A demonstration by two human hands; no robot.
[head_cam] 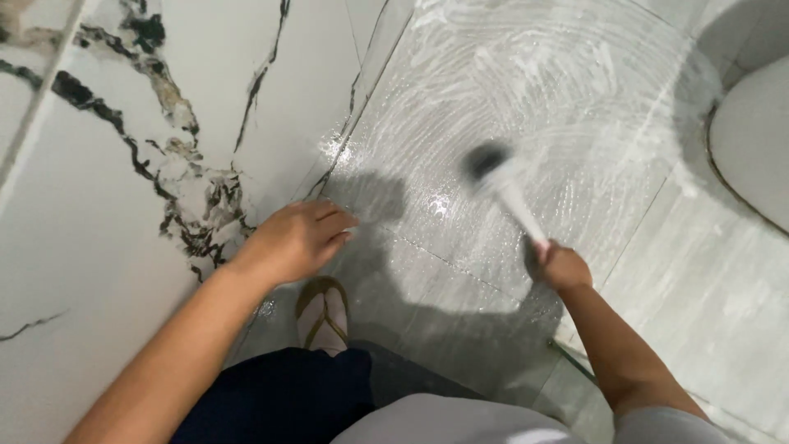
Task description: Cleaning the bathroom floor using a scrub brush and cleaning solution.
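Brush (503,187) handle sits locked in the right hand (560,265), fingers wrapped tight around its near end. From that grip the pale shaft runs up and to the left, away from the body, ending in a dark, blurred head on the soapy floor tiles (567,90). Left hand (297,238) is loosely curled, holding nothing, braced by the marble wall (99,205), well apart from the brush. A foot in a sandal (323,312) stands near, below that hand. A toilet (752,140) sits at far right.

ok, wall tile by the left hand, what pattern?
White marble look with black and grey veins on the wall, beside the left hand; head view shows it.
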